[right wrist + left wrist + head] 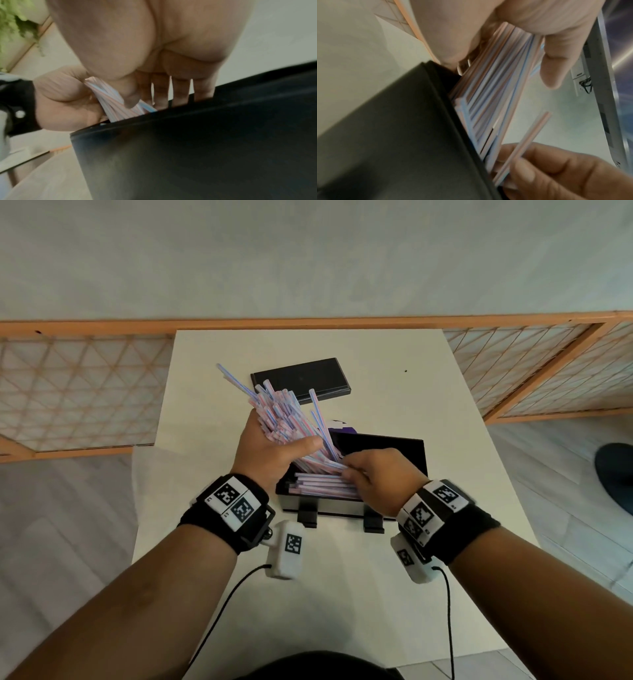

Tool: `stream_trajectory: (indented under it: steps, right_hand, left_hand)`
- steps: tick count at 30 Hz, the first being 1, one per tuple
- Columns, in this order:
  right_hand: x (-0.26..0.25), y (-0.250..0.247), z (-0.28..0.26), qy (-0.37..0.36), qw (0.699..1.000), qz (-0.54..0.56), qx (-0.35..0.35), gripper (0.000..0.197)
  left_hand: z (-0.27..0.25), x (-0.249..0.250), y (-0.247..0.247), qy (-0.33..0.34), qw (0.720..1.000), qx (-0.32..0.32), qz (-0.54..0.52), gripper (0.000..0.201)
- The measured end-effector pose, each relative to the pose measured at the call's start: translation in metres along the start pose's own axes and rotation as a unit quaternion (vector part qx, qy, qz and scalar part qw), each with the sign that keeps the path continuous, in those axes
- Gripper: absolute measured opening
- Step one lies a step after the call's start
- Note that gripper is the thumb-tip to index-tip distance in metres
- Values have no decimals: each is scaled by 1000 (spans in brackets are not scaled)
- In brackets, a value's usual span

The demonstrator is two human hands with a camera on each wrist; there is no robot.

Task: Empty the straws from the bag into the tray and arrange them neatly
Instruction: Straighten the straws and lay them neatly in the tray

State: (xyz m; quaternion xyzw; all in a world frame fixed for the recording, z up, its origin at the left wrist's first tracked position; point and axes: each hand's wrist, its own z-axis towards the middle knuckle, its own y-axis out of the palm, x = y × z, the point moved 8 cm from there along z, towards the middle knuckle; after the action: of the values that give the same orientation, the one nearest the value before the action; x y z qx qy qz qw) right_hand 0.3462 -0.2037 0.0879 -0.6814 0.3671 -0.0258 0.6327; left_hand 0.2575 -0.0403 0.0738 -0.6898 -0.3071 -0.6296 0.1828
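Observation:
My left hand grips a thick bundle of pink-and-blue striped straws that fans up and to the left, its lower ends dipping into the black tray. In the left wrist view the thumb and fingers wrap the bundle just above the tray wall. My right hand reaches into the tray from the right and pinches a few straws between thumb and fingers. Several straws lie flat along the tray's near side. A scrap of the purple bag shows behind the tray.
A flat black lid lies on the white table behind the straws. Two black clips stick out from the tray's near wall. A wooden lattice screen stands behind the table. A dark shoe is on the floor at right.

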Motion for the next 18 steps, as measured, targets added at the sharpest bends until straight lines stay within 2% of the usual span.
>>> stream_trajectory:
  steps: [1, 2, 4, 6, 11, 15, 18]
  right_hand:
    - [2, -1, 0, 13, 1000, 11, 5, 18]
    - [6, 0, 2, 44, 999, 17, -3, 30]
    - [13, 7, 7, 95, 995, 28, -18, 49]
    - [9, 15, 15, 103, 994, 27, -28, 53]
    - [-5, 29, 27, 94, 990, 102, -8, 49]
    - [-16, 26, 26, 58, 985, 159, 28, 65]
    - [-28, 17, 20, 20, 984, 167, 62, 76]
  left_hand:
    - [1, 1, 1, -1, 1000, -5, -8, 81]
    - [3, 3, 2, 0, 1000, -6, -11, 82]
    - [3, 11, 6, 5, 1000, -7, -19, 77]
    - [5, 19, 11, 11, 1000, -7, -29, 73]
    - [11, 31, 28, 16, 999, -28, -40, 70]
    - [5, 33, 40, 4, 997, -55, -57, 55]
    - [0, 43, 44, 21, 994, -70, -82, 46]
